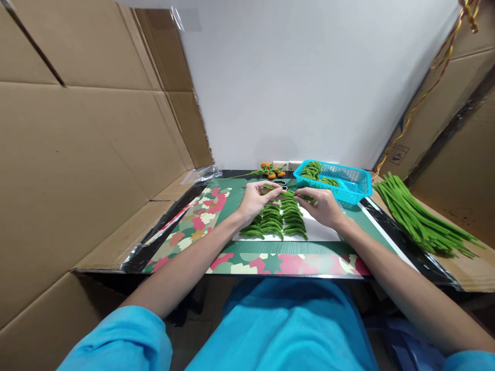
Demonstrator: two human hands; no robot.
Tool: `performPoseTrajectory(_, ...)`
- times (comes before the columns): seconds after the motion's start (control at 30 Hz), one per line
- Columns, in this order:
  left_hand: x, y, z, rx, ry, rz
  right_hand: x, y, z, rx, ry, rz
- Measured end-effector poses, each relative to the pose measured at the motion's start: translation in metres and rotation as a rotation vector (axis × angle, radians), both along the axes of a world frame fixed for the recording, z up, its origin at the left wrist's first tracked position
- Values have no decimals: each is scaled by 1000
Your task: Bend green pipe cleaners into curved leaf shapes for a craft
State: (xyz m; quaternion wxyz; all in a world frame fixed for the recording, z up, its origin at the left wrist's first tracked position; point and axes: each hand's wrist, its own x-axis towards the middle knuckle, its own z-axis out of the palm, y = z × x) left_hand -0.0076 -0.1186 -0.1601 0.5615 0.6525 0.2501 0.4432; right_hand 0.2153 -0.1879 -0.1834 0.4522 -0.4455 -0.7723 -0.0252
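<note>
Between my two hands, above the back of a white sheet of paper [325, 233], stretches a fuzzy green pipe cleaner [286, 194]. My left hand [256, 201] pinches its left end with thumb and forefinger. At the other end, the fingers of my right hand [322, 207] are closed on it; part of that grip is hidden. Below them, columns of curved green pipe cleaner pieces [272, 224] lie on the paper. Scissors [279, 183] rest just behind my hands, partly covered by them.
A blue plastic basket [353, 193] at the back right holds more curved green pieces [311, 170]. Long green pipe cleaners [421, 221] lie in a bundle on the right. Orange flowers [271, 170] on a green stem lie by the wall. Cardboard [88, 134] walls the left side.
</note>
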Motion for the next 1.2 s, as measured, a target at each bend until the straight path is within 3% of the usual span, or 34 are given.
performPoseTrajectory(0.43,4,-8,-2,-37,62,-69,-13,-5,3,-161,330,86)
performPoseTrajectory(0.63,6,-14,2,-28,43,-38,-14,-4,3,-110,437,39)
performPoseTrajectory(0.8,4,-14,3,-7,28,-2,-9,-3,2,-129,421,67)
performPoseTrajectory(1.2,8,-18,4,-4,17,14,-13,-4,4,-57,486,-18)
